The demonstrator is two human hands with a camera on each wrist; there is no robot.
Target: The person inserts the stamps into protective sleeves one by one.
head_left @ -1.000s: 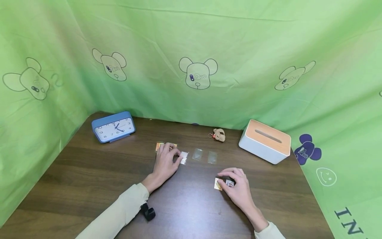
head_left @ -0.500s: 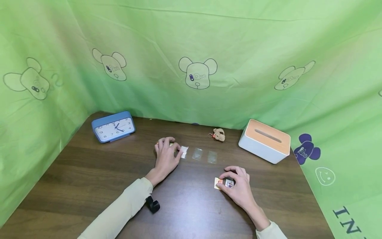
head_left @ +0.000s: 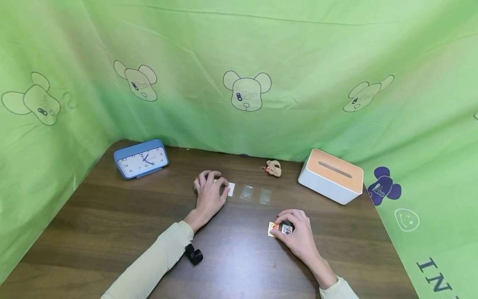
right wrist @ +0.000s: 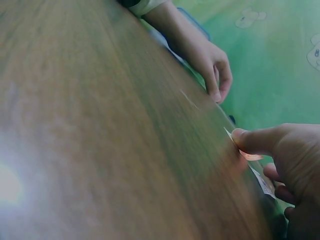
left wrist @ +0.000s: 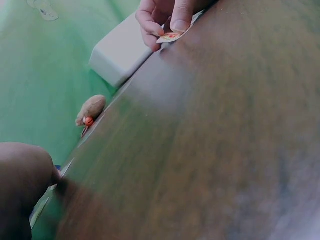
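My left hand [head_left: 210, 194] is at the row of small flat pieces. Its thumb and forefinger pinch the left edge of a small white card [head_left: 232, 189] lying on the table, while the other fingers arch over more cards and mostly hide them. To the right, my right hand [head_left: 300, 234] pinches a small orange-and-white picture card [head_left: 271, 229] between thumb and forefinger; the right wrist view shows this card [right wrist: 251, 156] tilted at the thumb tip. A second small picture card [head_left: 287, 230] shows inside the curve of that hand. Two clear plastic sleeves [head_left: 247, 192] lie right of the white card.
A blue alarm clock [head_left: 142, 159] stands at the back left of the dark wooden table [head_left: 112, 232]. Behind the sleeves lies a beige keyring charm [head_left: 274, 168] with a red bead. A white tissue box [head_left: 330, 176] with a wooden lid stands at the back right, before the green curtain.
My left hand has shifted slightly back and right, and the white card has moved back a little with it. The right hand has turned slightly, so the orange card's picture shows more.
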